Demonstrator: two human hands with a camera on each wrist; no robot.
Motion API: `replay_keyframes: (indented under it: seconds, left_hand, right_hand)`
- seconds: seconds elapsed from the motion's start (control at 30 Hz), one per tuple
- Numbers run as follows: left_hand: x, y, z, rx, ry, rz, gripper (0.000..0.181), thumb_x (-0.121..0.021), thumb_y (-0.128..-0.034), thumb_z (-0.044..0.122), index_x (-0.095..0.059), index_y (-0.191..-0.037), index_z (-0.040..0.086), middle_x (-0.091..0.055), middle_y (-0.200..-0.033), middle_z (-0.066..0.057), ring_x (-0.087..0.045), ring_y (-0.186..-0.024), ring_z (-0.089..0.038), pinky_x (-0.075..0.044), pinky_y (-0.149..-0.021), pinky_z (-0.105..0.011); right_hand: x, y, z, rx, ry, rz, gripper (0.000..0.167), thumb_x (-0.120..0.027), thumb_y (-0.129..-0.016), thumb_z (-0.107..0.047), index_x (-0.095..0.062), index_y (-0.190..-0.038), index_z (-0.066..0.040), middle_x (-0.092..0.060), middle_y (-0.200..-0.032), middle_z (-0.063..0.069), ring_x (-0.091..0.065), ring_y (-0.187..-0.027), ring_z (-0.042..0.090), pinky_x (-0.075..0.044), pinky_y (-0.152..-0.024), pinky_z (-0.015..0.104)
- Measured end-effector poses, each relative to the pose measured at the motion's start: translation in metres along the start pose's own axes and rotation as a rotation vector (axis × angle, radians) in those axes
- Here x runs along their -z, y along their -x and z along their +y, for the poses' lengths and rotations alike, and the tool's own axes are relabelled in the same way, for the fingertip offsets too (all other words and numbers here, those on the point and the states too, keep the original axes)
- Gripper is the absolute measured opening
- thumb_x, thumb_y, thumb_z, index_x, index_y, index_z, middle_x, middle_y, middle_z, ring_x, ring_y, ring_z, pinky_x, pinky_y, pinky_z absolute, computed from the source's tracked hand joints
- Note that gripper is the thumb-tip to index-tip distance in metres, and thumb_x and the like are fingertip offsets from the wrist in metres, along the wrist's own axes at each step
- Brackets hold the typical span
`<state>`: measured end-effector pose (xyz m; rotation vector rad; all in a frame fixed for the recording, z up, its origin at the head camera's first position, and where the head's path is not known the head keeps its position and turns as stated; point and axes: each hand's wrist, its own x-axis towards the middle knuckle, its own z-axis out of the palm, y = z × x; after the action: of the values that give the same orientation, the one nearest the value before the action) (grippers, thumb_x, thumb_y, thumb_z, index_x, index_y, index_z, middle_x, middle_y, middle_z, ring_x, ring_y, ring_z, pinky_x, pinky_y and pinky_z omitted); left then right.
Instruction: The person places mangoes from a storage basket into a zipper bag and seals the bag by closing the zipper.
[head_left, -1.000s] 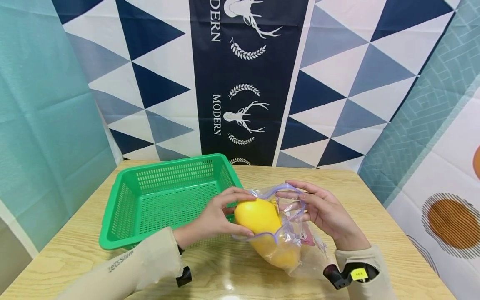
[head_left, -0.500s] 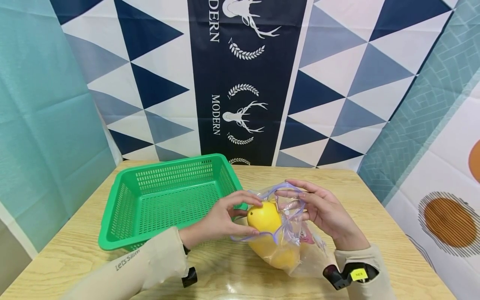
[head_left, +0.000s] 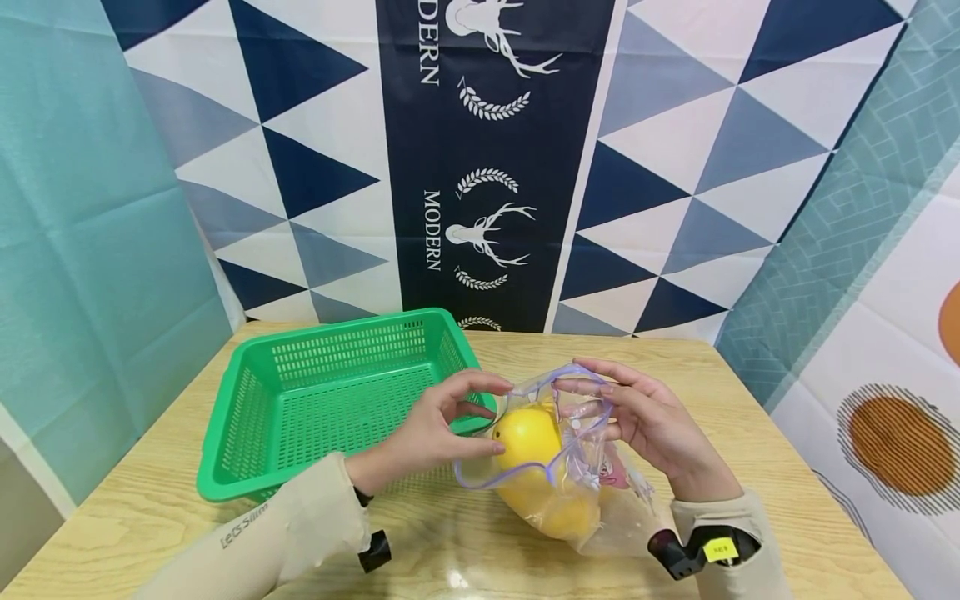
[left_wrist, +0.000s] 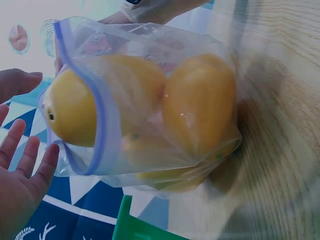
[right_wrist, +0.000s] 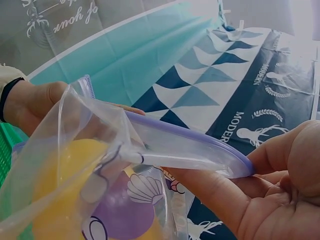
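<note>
A clear zip bag [head_left: 542, 492] with a purple-edged mouth holds several yellow fruits; the left wrist view shows the uppermost fruit [left_wrist: 75, 107] at the mouth and others [left_wrist: 200, 105] deeper in. My left hand [head_left: 438, 429] is at the left of the mouth, fingers spread and apart from the fruit, holding nothing. In the left wrist view the left hand [left_wrist: 25, 165] has its fingers extended beside the purple edge. My right hand [head_left: 660, 425] grips the right side of the bag's mouth; in the right wrist view its thumb and fingers pinch the purple edge [right_wrist: 220, 150].
A green plastic basket [head_left: 258, 493] stands on the wooden table [head_left: 660, 354] left of the bag, its right end close to my left hand. Patterned cloth [head_left: 322, 150] hangs behind the table and along its sides.
The uppermost fruit has moved right and down into the bag. My left hand followed it, then let go and drew back slightly left with fingers spread. My right hand has barely moved.
</note>
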<state>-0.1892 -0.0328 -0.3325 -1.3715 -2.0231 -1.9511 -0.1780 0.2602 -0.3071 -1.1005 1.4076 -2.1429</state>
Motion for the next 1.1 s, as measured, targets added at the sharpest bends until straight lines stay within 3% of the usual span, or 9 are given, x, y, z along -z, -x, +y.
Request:
replay_keyframes:
  seconds: [0.1, 0.2, 0.27, 0.5, 0.7, 0.83, 0.93, 1.1]
  left_hand:
    - [0.004, 0.002, 0.001, 0.03, -0.01, 0.024, 0.056, -0.076, -0.0771, -0.012, -0.054, -0.129, -0.007, -0.056, -0.132, -0.022, -0.054, -0.12, -0.034, -0.05, -0.093, -0.056]
    - [0.009, 0.006, 0.002, 0.075, 0.001, 0.044, 0.058, -0.074, -0.0798, -0.011, -0.052, -0.133, -0.005, -0.055, -0.135, -0.021, -0.054, -0.122, -0.031, -0.049, -0.097, -0.052]
    - [0.011, 0.009, 0.001, 0.105, 0.012, 0.044, 0.059, -0.073, -0.0817, -0.01, -0.05, -0.136, -0.005, -0.053, -0.138, -0.023, -0.052, -0.125, -0.036, -0.05, -0.098, -0.048]
    - [0.014, 0.021, -0.002, 0.231, 0.026, -0.016, 0.059, -0.067, -0.089, -0.008, -0.042, -0.142, -0.004, -0.045, -0.144, -0.025, -0.046, -0.13, -0.044, -0.052, -0.095, -0.036]
    - [0.008, 0.029, -0.008, 0.347, 0.009, -0.095, 0.055, -0.057, -0.0963, -0.003, -0.037, -0.147, -0.002, -0.043, -0.147, -0.024, -0.048, -0.129, -0.041, -0.048, -0.101, -0.038]
    - [0.001, 0.032, -0.013, 0.387, -0.017, -0.101, 0.053, -0.057, -0.0951, -0.003, -0.04, -0.146, -0.001, -0.047, -0.143, -0.022, -0.051, -0.126, -0.04, -0.05, -0.097, -0.037]
    - [-0.002, 0.033, -0.015, 0.427, 0.026, -0.068, 0.054, -0.056, -0.093, -0.005, -0.04, -0.145, -0.002, -0.049, -0.139, -0.022, -0.055, -0.123, -0.038, -0.053, -0.091, -0.035]
    - [-0.003, 0.033, -0.017, 0.476, 0.177, -0.019, 0.052, -0.052, -0.0961, -0.005, -0.035, -0.145, -0.006, -0.051, -0.137, -0.025, -0.059, -0.119, -0.035, -0.057, -0.084, -0.037]
  right_hand:
    - [0.0, 0.0, 0.0, 0.004, -0.002, -0.004, 0.052, -0.017, -0.105, 0.008, -0.045, -0.146, -0.004, -0.057, -0.14, 0.014, -0.065, -0.114, 0.027, -0.055, -0.084, 0.033]
    - [0.0, 0.0, 0.0, 0.011, 0.002, -0.011, 0.052, -0.016, -0.105, 0.008, -0.044, -0.147, -0.003, -0.057, -0.141, 0.014, -0.065, -0.115, 0.027, -0.055, -0.084, 0.033]
    - [0.0, -0.001, 0.0, 0.014, -0.001, -0.017, 0.052, -0.016, -0.104, 0.008, -0.044, -0.147, -0.003, -0.056, -0.141, 0.015, -0.064, -0.115, 0.027, -0.054, -0.085, 0.034]
    - [0.0, 0.0, 0.0, 0.008, -0.004, -0.011, 0.051, -0.016, -0.105, 0.008, -0.044, -0.147, -0.003, -0.056, -0.141, 0.015, -0.064, -0.116, 0.028, -0.054, -0.086, 0.035]
    - [0.001, 0.001, -0.001, 0.003, -0.004, -0.005, 0.052, -0.016, -0.105, 0.008, -0.044, -0.147, -0.003, -0.057, -0.14, 0.015, -0.064, -0.116, 0.028, -0.054, -0.085, 0.035]
    - [0.001, 0.001, -0.001, 0.003, 0.003, -0.006, 0.052, -0.016, -0.105, 0.008, -0.044, -0.147, -0.003, -0.057, -0.141, 0.014, -0.064, -0.116, 0.027, -0.054, -0.084, 0.034]
    - [0.001, 0.001, -0.001, 0.009, 0.006, -0.012, 0.052, -0.016, -0.105, 0.008, -0.043, -0.148, -0.003, -0.056, -0.141, 0.014, -0.064, -0.116, 0.027, -0.055, -0.084, 0.033]
    - [0.001, 0.001, -0.002, 0.014, 0.005, -0.018, 0.053, -0.016, -0.104, 0.009, -0.043, -0.148, -0.002, -0.056, -0.141, 0.015, -0.063, -0.116, 0.027, -0.054, -0.084, 0.035]
